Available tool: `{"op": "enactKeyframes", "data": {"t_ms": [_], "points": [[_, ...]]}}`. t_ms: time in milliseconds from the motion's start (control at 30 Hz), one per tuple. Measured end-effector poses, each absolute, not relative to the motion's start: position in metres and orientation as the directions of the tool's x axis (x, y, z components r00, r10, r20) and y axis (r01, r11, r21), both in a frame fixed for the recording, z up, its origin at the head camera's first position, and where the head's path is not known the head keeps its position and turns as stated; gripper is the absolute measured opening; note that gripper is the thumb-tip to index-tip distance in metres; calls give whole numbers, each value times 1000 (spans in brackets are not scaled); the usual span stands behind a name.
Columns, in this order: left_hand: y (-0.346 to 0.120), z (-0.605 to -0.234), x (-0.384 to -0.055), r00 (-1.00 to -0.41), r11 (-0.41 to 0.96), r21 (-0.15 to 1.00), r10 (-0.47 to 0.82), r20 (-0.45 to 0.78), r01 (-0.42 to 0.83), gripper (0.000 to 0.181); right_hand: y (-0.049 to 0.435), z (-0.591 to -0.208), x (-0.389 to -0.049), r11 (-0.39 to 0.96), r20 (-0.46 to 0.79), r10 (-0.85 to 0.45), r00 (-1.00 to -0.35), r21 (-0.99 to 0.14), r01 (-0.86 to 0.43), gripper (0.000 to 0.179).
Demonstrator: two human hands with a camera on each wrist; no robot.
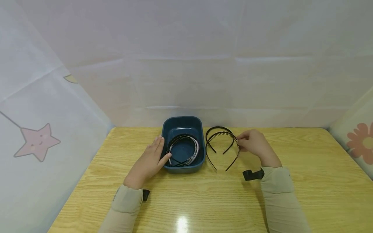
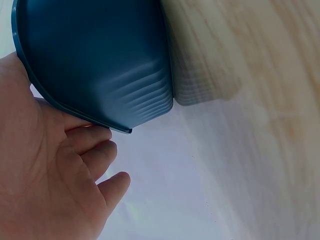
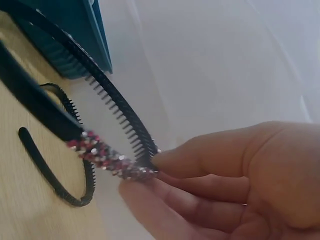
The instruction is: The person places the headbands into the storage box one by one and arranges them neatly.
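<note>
Between thumb and fingers my right hand (image 1: 256, 144) pinches a black toothed headband (image 3: 102, 155) by one side, which is covered in pink and silver rhinestones. It is lifted beside a blue plastic basin (image 1: 186, 170), its ends toward me. My left hand (image 1: 147, 163) rests along the basin's left rim with fingers extended; in the left wrist view its fingertips lie against the outside below the rim. Inside the basin lie several headbands (image 1: 196, 145), black and glittery ones, overlapping in a ring. Another black toothed headband (image 3: 67, 197) lies on the table behind the held one.
The wood-grain table (image 1: 204, 200) runs back to a pale cloth backdrop (image 1: 186, 81). Cloth sides with a pink star (image 1: 38, 142) and a red flower (image 1: 362, 142) flank it. Black camera mounts sit at both wrists.
</note>
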State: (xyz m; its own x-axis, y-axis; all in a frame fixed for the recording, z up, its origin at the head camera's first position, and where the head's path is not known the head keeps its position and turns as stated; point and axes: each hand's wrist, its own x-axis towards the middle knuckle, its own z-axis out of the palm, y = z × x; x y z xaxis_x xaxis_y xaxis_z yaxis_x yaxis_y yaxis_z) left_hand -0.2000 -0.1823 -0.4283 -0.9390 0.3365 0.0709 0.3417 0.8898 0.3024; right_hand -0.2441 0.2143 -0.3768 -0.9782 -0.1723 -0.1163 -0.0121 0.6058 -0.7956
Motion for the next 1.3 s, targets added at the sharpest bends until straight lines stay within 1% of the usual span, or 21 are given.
{"op": "enactKeyframes", "data": {"t_ms": [100, 267, 433, 600, 800, 1000, 1100, 1300], "points": [[-182, -428, -200, -938, 888, 305, 338, 77, 345, 80, 213, -373, -242, 586, -66, -129, -989, -810, -22, 33], [-182, -428, -199, -938, 887, 307, 338, 77, 345, 81, 211, -369, -239, 552, 58, -42, -997, -831, -71, 33], [-181, -428, -199, -939, 890, 301, 338, 69, 343, 82, 209, -367, -236, 500, 114, 12, -993, -861, -93, 35], [-182, -427, -199, -940, 891, 302, 335, 72, 340, 82, 201, -366, -236, 419, 111, 29, -993, -904, -89, 35], [-182, -428, -199, -939, 891, 297, 336, 72, 342, 81, 188, -369, -237, 336, 81, 7, -997, -939, -74, 36], [-183, -426, -199, -942, 897, 292, 329, 59, 332, 82, 169, -375, -238, 209, 51, -4, -999, -977, -50, 35], [-184, -425, -198, -944, 900, 287, 326, 54, 328, 83, 159, -378, -237, 151, 39, -7, -999, -988, -40, 34], [-185, -424, -197, -944, 896, 301, 324, 64, 328, 83, 139, -391, -236, 79, 32, -12, -999, -996, -33, 33]]}}
